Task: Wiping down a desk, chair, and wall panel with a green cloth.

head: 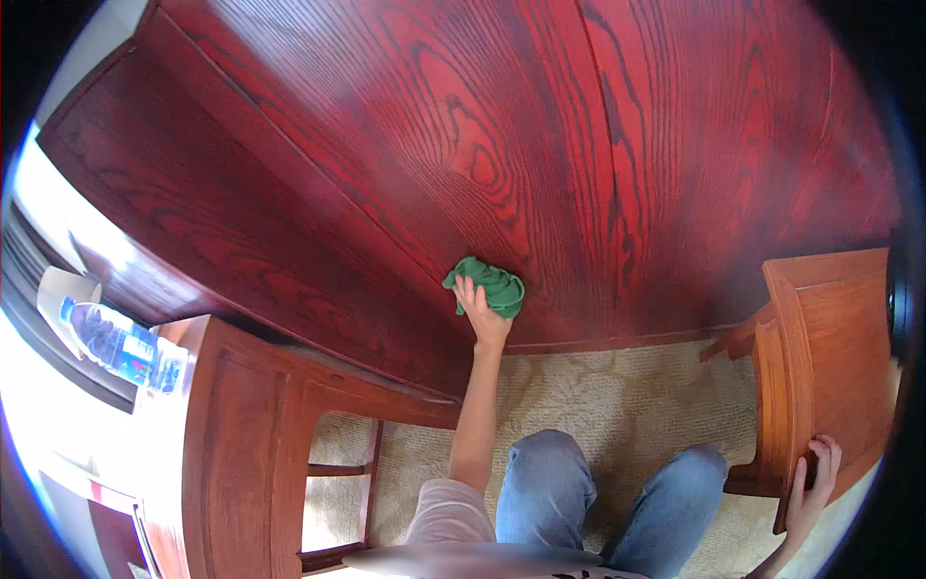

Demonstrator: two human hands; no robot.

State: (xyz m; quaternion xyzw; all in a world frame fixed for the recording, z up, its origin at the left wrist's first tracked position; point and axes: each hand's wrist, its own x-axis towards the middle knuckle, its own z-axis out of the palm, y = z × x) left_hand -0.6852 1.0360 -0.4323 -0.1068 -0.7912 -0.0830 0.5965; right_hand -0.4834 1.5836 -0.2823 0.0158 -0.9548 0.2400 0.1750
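Observation:
My left hand (481, 311) presses a bunched green cloth (495, 286) against a dark red, wood-grained panel (477, 152). The cloth lies near the panel's lower edge, close to the corner where a second, darker face (239, 217) slants off to the left. My fingers spread over the left part of the cloth, and the palm side is hidden. Far to the right, my right hand (814, 481) rests on the edge of a brown wooden piece of furniture (839, 347), its fingers lying apart on the flat top.
A brown wooden stand (239, 449) is at the left, with a clear plastic bottle (123, 344) and a pale cup-like object (61, 304) near its top. My bent knees (550, 478) are over a beige patterned carpet (636, 398). Strong light glares at the left.

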